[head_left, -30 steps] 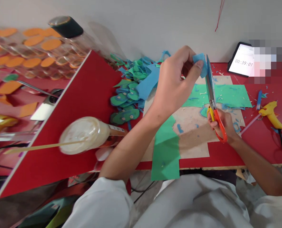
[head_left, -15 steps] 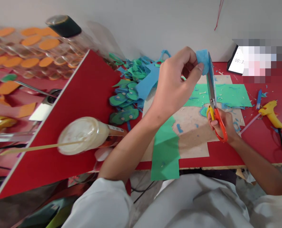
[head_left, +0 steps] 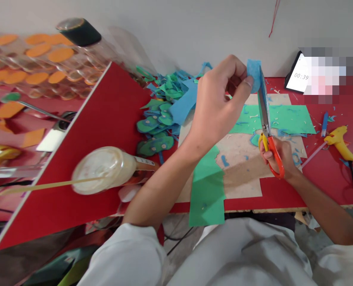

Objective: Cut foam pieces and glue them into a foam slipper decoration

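The left hand (head_left: 218, 103) is raised above the table, thumb and forefinger pinched shut on a small blue piece (head_left: 254, 73). The piece is light blue, soft-looking and matte, with a straight top edge. It stands nearly upright and pokes out just past the fingertips. Touching its right edge are the scissors (head_left: 265, 119), their blades pointing up and nearly closed against it. The right hand (head_left: 276, 157) is below, fingers curled tight through the orange and yellow handles.

Far to the left of the pinching fingers lie clear tubes (head_left: 45, 59) filled with orange ovals. Nearer, a red board (head_left: 99, 147) slants across the view, and a clear cup (head_left: 105, 169) with a pale straw is in front of it. Just left of the left wrist is a heap of blue and green cutouts (head_left: 157, 131). Under the forearm a green sheet (head_left: 207, 190) hangs over the table edge. Below the fingers a brown board (head_left: 242, 167) lies strewn with scraps, and a second green sheet (head_left: 286, 119) lies on it behind the blades. Right of the scissor hand lies a yellow glue gun (head_left: 340, 143). Beyond it, a phone (head_left: 298, 75) leans against the wall. The left hand hides part of the piece it pinches.
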The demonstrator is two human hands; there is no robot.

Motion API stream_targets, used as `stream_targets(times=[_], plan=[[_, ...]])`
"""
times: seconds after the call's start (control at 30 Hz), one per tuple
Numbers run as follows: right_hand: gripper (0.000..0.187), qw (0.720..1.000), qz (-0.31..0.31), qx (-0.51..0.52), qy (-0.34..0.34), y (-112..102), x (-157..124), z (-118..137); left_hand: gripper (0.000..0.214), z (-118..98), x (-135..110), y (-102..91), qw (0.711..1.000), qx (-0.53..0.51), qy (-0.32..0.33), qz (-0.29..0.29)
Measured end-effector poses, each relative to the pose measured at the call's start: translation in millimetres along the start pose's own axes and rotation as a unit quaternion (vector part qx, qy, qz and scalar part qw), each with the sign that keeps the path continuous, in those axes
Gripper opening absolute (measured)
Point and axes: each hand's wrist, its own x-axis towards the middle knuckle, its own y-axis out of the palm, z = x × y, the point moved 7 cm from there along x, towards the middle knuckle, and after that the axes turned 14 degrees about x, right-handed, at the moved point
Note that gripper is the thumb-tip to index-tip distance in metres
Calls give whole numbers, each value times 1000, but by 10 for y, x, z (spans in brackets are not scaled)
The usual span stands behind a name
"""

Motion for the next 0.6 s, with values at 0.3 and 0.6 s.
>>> stream_targets(times=[0.3, 0.6], plan=[[75, 999, 2, 22, 23, 12, 0, -43, 30, -14, 4, -39, 1000, -15, 24, -12], [74, 999, 4, 27, 24, 44, -9, -6, 40, 0, 12, -36, 1000, -3, 18, -17]])
